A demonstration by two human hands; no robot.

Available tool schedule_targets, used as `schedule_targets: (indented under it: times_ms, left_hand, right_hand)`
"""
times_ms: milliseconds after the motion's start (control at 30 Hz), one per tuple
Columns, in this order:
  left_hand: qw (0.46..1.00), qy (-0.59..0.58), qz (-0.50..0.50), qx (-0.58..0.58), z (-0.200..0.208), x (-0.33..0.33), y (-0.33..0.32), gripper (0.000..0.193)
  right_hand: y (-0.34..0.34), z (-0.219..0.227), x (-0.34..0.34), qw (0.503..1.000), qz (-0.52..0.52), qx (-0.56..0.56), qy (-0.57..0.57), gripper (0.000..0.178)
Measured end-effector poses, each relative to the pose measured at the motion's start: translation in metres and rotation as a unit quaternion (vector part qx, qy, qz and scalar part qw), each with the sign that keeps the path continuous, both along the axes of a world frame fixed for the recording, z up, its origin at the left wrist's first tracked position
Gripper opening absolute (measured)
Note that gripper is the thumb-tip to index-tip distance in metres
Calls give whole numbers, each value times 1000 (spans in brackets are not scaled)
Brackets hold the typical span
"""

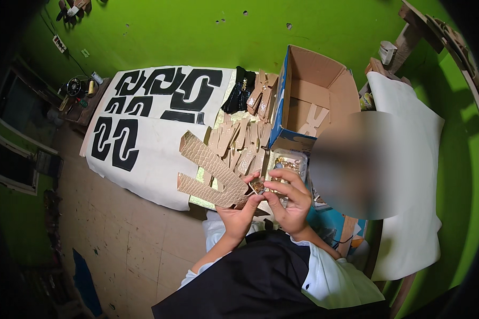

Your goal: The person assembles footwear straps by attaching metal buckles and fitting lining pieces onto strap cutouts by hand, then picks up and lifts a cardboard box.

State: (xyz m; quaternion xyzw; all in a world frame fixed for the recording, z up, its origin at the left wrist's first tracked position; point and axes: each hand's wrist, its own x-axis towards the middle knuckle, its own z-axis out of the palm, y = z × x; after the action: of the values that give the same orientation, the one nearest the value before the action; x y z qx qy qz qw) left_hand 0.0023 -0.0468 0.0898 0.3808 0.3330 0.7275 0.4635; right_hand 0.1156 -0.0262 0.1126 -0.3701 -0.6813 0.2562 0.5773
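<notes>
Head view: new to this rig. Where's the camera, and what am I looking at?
No machine: these are a person's bare hands. The single picture comes from a fisheye camera worn on the head, looking down, so straight edges bend. The left hand holds a beige V-shaped piece; the right hand has its fingertips at a gold-brown item, too small to identify. In front lie white sheets with black shapes, beige pieces, an open cardboard box and a tray of small bits.
</notes>
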Motion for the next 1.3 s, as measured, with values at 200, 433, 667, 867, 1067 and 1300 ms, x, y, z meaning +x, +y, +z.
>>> schedule_targets:
  times_ms: [200, 433, 667, 867, 1067, 1300]
  left_hand:
    - [999, 17, -22, 23, 0, -3, 3, 35]
    - [999, 15, -25, 20, -4, -3, 5, 34]
    - [998, 53, -11, 11, -14, -5, 4, 32]
    - [997, 55, 4, 44, -13, 2, 1, 31]
    - [998, 30, 17, 61, -11, 5, 3, 32]
    - [997, 66, 8, 37, -13, -1, 4, 33]
  right_hand:
    - [4, -7, 7, 968, 108, -179, 142, 15]
    - [6, -3, 7, 921, 176, -259, 230, 15]
    - [6, -1, 8, 864, 215, -363, 276, 12]
    - [3, -7, 4, 886, 187, -326, 272, 11]
    - [3, -12, -1, 897, 158, -299, 284, 12]
    - [10, -10, 4, 906, 185, -294, 244, 13]
